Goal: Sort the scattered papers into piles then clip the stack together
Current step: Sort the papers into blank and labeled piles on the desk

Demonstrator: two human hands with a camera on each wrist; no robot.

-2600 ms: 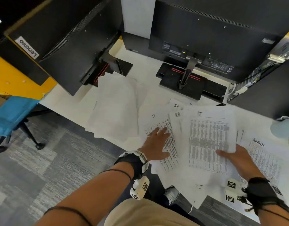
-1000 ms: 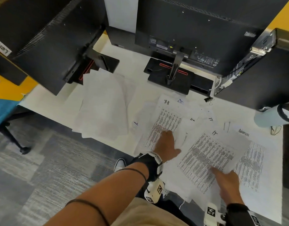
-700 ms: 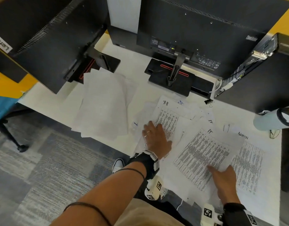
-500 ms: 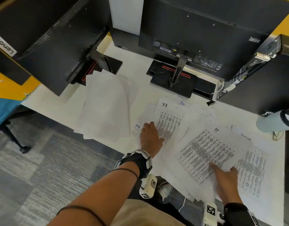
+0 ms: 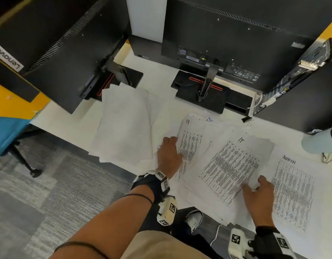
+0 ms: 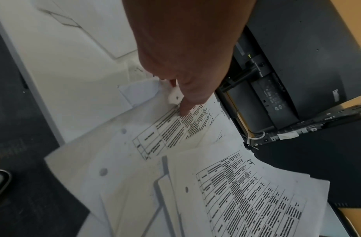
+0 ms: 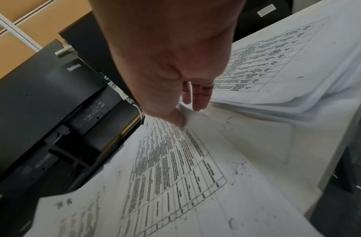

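Note:
Printed sheets lie scattered over the white desk. My left hand is at the left edge of the sheet marked HR. In the left wrist view its thumb lies on the print while the sheet's edge curls up against the fingers. My right hand pinches the near right corner of the sheet marked IT, thumb on top and fingers under the edge. A sheet marked Admin lies to its right. A pile of face-down sheets sits at the left. A black binder clip lies behind the papers.
Two black monitors on stands and a computer case line the back of the desk. A pale blue bottle lies at the right edge. Several sheets overhang the front edge. A chair with blue cloth stands at the left.
My left hand slid from the middle of the HR sheet to its left edge and took hold of it. My right hand kept hold of the IT sheet, which turned slightly.

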